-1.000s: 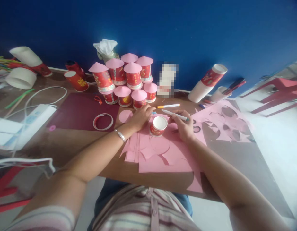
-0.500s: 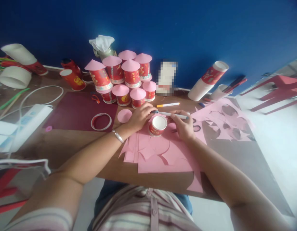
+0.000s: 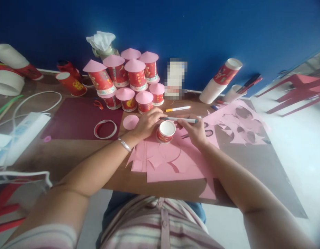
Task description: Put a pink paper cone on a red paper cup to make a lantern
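Risk of a smeared or wandering line on the pink paper sheets [image 3: 175, 166] near the bench's front edge, with right hand [image 3: 193, 131] clamped on the marker pen [image 3: 179, 119], left hand [image 3: 146, 122] pulling at its tip end, and the upright paper cup [image 3: 165, 131] between them free to tip.

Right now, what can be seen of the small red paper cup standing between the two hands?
The small red paper cup stands upright, mouth open, its inside white and seemingly empty, its outside red with a blurred gold print. It rests on the stack of pink paper sheets. The left hand lies just beside it; whether they touch is unclear. The right hand holds a white marker pen level beyond its rim.
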Tool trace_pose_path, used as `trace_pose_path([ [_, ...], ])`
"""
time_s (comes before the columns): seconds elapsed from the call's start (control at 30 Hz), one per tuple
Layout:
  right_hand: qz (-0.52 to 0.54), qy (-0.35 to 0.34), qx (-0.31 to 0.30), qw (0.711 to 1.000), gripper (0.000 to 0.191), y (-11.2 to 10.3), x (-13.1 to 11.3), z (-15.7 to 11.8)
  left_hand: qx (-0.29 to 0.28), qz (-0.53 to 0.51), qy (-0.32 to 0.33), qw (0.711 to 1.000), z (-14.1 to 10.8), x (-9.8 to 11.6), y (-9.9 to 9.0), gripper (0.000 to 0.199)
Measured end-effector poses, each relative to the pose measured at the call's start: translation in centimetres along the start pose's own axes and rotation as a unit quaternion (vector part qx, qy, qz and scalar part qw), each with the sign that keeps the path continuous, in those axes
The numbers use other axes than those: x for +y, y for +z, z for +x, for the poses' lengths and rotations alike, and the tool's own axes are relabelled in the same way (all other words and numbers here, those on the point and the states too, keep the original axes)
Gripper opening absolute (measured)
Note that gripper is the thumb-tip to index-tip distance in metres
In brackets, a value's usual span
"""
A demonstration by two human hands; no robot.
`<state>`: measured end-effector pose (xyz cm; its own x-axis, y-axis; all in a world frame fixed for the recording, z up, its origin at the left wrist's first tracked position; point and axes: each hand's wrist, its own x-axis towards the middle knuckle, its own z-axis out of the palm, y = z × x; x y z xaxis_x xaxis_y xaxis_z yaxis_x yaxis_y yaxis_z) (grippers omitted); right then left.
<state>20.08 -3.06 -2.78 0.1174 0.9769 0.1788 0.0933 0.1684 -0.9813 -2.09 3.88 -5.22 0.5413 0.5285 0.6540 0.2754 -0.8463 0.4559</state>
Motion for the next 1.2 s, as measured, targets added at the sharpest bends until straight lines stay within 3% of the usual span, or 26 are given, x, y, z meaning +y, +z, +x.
trace_pose_path([
  [0.2, -0.055, -0.027, 0.066, 0.996, 0.019, -1.1, 0.4, 0.7, 0.030, 0.018, -0.025, 0.999, 0.0, -0.4, 0.0, 0.015],
  [0.4, -0.109, -0.013, 0.048, 0.993, 0.016, -1.3, 0.3, 0.9, 0.040, 0.000, -0.006, 0.999, -0.2, -0.7, 0.0, 0.015],
  [0.63, -0.101, -0.010, 0.020, 0.995, 0.021, -1.5, 0.9, 1.3, 0.020, 0.011, -0.039, 0.999, -0.1, -0.7, 0.0, 0.022],
  [0.8, -0.139, -0.052, 0.009, 0.989, 0.020, -3.3, 1.1, 3.0, 0.018, 0.004, -0.078, 0.997, -0.3, -0.6, 0.4, 0.030],
  [0.9, -0.233, -0.069, 0.012, 0.970, 0.017, -4.7, 1.4, 4.5, 0.035, 0.024, -0.099, 0.994, -0.4, -0.6, 0.5, 0.035],
  [1.0, -0.329, -0.085, -0.032, 0.940, 0.011, -5.6, 2.0, 5.5, 0.036, 0.029, -0.085, 0.995, -0.4, -0.7, 0.5, 0.033],
  [1.1, -0.391, -0.141, -0.068, 0.907, 0.014, -5.9, 2.7, 5.7, 0.020, 0.021, -0.067, 0.997, -0.3, -0.8, 0.4, 0.031],
  [1.2, -0.431, -0.211, -0.062, 0.875, 0.019, -6.6, 3.2, 5.3, 0.022, 0.012, -0.071, 0.997, -0.4, -0.9, 0.4, 0.029],
])
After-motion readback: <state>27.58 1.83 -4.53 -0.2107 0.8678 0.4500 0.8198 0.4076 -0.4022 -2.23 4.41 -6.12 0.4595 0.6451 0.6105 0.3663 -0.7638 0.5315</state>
